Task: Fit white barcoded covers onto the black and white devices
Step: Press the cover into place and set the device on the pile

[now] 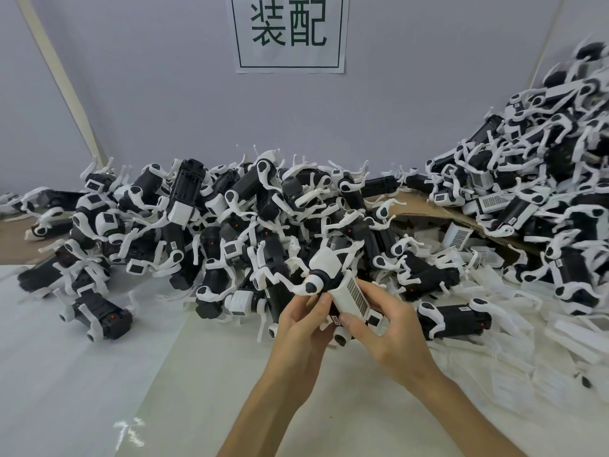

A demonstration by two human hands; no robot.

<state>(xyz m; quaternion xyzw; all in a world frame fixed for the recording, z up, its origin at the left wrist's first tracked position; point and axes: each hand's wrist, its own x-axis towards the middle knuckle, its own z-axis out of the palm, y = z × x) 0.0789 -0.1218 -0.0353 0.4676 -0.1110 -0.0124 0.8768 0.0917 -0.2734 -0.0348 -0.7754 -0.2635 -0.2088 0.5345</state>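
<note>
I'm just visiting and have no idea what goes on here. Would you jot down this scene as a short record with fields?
Setting: white-covered table against a grey wall
Sign: paper sign with green characters on the wall
Left hand: steadies a black and white device from below
Right hand: presses a white barcoded cover against that device
Pile: many similar devices heaped along the back and right
Loose covers: spare white covers scattered at right
Cardboard: brown sheet under the right heap

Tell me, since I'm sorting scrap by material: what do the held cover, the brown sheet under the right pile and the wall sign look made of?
Cover: likely matte white moulded plastic, rigid thin edges. Brown sheet: probably cardboard, dull brown with a bent edge. Wall sign: seemingly printed paper, flat, slightly rippled.
</note>
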